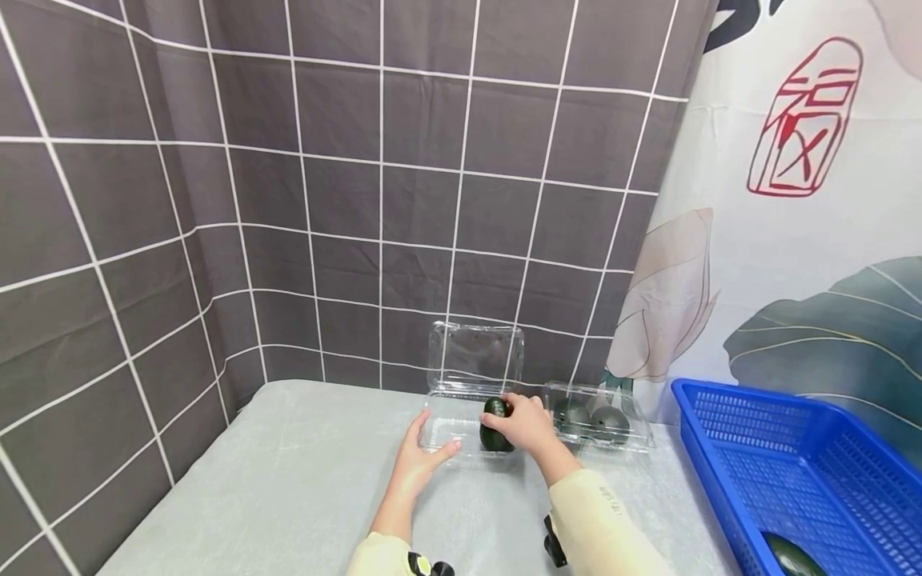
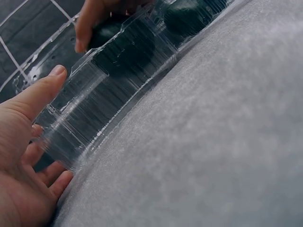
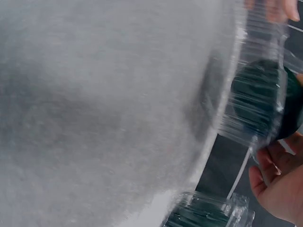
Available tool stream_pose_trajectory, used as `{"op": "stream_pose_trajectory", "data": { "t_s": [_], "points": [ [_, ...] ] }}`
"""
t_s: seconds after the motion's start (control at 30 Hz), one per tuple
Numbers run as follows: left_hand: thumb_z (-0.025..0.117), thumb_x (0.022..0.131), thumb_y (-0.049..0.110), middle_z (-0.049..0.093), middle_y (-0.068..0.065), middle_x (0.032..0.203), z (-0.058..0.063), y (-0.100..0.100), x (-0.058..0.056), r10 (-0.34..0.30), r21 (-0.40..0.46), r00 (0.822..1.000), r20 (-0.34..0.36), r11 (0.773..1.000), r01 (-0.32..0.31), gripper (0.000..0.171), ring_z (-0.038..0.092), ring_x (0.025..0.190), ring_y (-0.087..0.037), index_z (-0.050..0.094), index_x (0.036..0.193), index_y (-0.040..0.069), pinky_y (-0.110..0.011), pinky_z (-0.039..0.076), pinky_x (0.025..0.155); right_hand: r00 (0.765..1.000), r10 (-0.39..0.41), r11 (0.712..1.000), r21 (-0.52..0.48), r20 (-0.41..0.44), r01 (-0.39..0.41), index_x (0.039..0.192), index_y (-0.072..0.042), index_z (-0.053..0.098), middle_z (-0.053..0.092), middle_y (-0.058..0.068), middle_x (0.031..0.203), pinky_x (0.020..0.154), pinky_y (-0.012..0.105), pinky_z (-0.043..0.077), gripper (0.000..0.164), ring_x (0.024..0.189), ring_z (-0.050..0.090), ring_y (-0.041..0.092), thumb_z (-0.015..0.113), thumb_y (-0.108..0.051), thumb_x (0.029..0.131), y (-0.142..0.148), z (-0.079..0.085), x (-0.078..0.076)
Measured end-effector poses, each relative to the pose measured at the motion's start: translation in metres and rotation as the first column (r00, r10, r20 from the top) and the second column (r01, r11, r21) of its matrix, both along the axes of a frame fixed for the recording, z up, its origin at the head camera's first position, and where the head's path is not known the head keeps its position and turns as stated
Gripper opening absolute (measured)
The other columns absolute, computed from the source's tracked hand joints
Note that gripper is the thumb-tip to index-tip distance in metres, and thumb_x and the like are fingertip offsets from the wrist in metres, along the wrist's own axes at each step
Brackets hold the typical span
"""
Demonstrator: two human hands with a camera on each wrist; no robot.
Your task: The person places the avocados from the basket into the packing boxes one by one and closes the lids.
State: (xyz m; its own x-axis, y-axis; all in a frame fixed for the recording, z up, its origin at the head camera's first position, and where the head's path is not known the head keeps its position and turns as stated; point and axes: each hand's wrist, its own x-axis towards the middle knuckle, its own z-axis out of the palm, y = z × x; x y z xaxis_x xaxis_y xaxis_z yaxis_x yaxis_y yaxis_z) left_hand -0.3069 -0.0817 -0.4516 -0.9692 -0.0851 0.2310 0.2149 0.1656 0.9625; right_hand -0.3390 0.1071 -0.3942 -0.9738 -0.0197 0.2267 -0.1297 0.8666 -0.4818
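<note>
A transparent plastic clamshell box [image 1: 454, 424] stands on the table with its lid [image 1: 475, 356] raised against the backdrop. My right hand [image 1: 529, 424] grips a dark green avocado [image 1: 495, 436] inside the right part of the box, thumb on one side and fingers over the other. At the box's left end is my left hand [image 1: 418, 460]. Its thumb [image 2: 45, 92] lies by the front rim, and its other fingers [image 2: 52, 175] curl round the end wall. Through the box's front wall the lower part of the avocado shows in both wrist views.
Right of the open box sits a second transparent clamshell [image 1: 637, 436], its lid down over dark green avocados [image 1: 608, 422]. A blue plastic basket [image 1: 709, 480] stands at the far right, with another avocado [image 1: 792, 556] in it. The pale cloth-covered table [image 1: 288, 480] meets a grey checked backdrop [image 1: 346, 264].
</note>
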Motion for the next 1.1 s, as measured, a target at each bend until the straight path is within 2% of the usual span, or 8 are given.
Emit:
{"op": "stream_pose_trajectory", "data": {
  "t_s": [0.1, 0.23, 0.37, 0.5, 0.7, 0.83, 0.97, 1.1],
  "points": [
    [0.080, 0.071, 0.018, 0.035, -0.031, 0.138, 0.001, 0.001, 0.000, -0.001, 0.004, 1.000, -0.005, 1.000, 0.001, 0.081, 0.030, 0.128, -0.045, 0.037, 0.138, -0.001, -0.055, 0.027, 0.104, 1.000, -0.016, 0.989, 0.146, -0.027, 0.019, 0.114, -0.004, 0.063, 0.064, 0.009, 0.100, 0.074, 0.046, 0.038, 0.062, 0.084, 0.045, 0.025, 0.065, -0.054, 0.076, -0.003, -0.003, 0.001],
    [0.074, 0.078, 0.015, 0.031, -0.030, 0.141, 0.004, 0.000, 0.000, -0.025, 0.069, 1.000, -0.004, 0.997, 0.025, 0.074, 0.026, 0.131, -0.045, 0.036, 0.139, 0.000, -0.053, 0.026, 0.105, 0.998, -0.042, 0.968, 0.246, -0.048, 0.052, 0.104, -0.003, 0.065, 0.058, 0.008, 0.085, 0.068, 0.044, 0.037, 0.058, 0.079, 0.041, 0.026, 0.064, -0.054, 0.075, -0.008, -0.002, 0.003],
    [0.065, 0.086, 0.014, 0.026, -0.026, 0.145, 0.007, -0.001, 0.002, -0.071, 0.170, 0.997, -0.009, 0.983, 0.072, 0.064, 0.021, 0.133, -0.044, 0.034, 0.140, 0.000, -0.052, 0.023, 0.107, 0.997, -0.074, 0.972, 0.221, -0.030, 0.079, 0.112, 0.000, 0.061, 0.050, 0.012, 0.089, 0.072, 0.047, 0.040, 0.063, 0.087, 0.041, 0.030, 0.065, -0.052, 0.076, -0.012, -0.001, 0.004],
    [0.061, 0.089, 0.015, 0.024, -0.025, 0.146, 0.007, -0.002, 0.004, -0.108, 0.219, 0.994, -0.019, 0.970, 0.110, 0.062, 0.020, 0.133, -0.044, 0.032, 0.142, 0.002, -0.055, 0.023, 0.106, 0.994, -0.107, 0.986, 0.125, -0.026, 0.110, 0.119, -0.003, 0.055, 0.047, 0.016, 0.098, 0.076, 0.049, 0.041, 0.063, 0.092, 0.043, 0.033, 0.066, -0.049, 0.077, -0.012, -0.005, 0.003],
    [0.057, 0.091, 0.016, 0.010, -0.023, 0.151, 0.004, -0.002, 0.001, -0.195, 0.332, 0.981, 0.012, 0.926, 0.180, 0.071, 0.020, 0.133, -0.046, 0.015, 0.146, 0.005, -0.057, 0.038, 0.095, 0.989, -0.123, 0.987, 0.093, -0.084, 0.131, 0.114, -0.009, 0.058, 0.048, 0.016, 0.101, 0.074, 0.050, 0.044, 0.052, 0.092, 0.048, 0.035, 0.058, -0.052, 0.085, -0.008, -0.002, 0.005],
    [0.056, 0.091, 0.020, 0.003, -0.030, 0.148, 0.003, -0.003, 0.001, -0.233, 0.382, 0.968, 0.092, 0.906, 0.182, 0.076, 0.033, 0.124, -0.051, 0.006, 0.145, 0.000, -0.053, 0.041, 0.094, 0.988, -0.126, 0.989, 0.063, -0.089, 0.132, 0.109, -0.009, 0.061, 0.052, 0.017, 0.103, 0.077, 0.051, 0.045, 0.048, 0.097, 0.050, 0.036, 0.052, -0.052, 0.089, 0.008, 0.022, 0.005],
    [0.053, 0.093, 0.026, 0.009, -0.037, 0.143, 0.002, -0.005, 0.000, -0.241, 0.366, 0.964, 0.117, 0.912, 0.184, 0.075, 0.041, 0.116, -0.053, 0.007, 0.143, -0.005, -0.053, 0.037, 0.098, 0.991, -0.096, 0.995, 0.007, -0.094, 0.097, 0.108, -0.004, 0.061, 0.060, 0.018, 0.103, 0.080, 0.050, 0.046, 0.041, 0.097, 0.055, 0.036, 0.052, -0.041, 0.091, 0.049, 0.070, 0.009],
    [0.052, 0.094, 0.028, 0.011, -0.037, 0.142, 0.001, -0.006, -0.001, -0.250, 0.356, 0.962, 0.108, 0.913, 0.198, 0.072, 0.041, 0.115, -0.053, 0.012, 0.142, -0.006, -0.053, 0.036, 0.099, 0.994, -0.080, 0.996, -0.042, -0.078, 0.077, 0.109, 0.004, 0.057, 0.061, 0.025, 0.106, 0.080, 0.048, 0.046, 0.039, 0.095, 0.057, 0.039, 0.050, -0.031, 0.092, 0.111, 0.117, 0.023]
  ]
}}
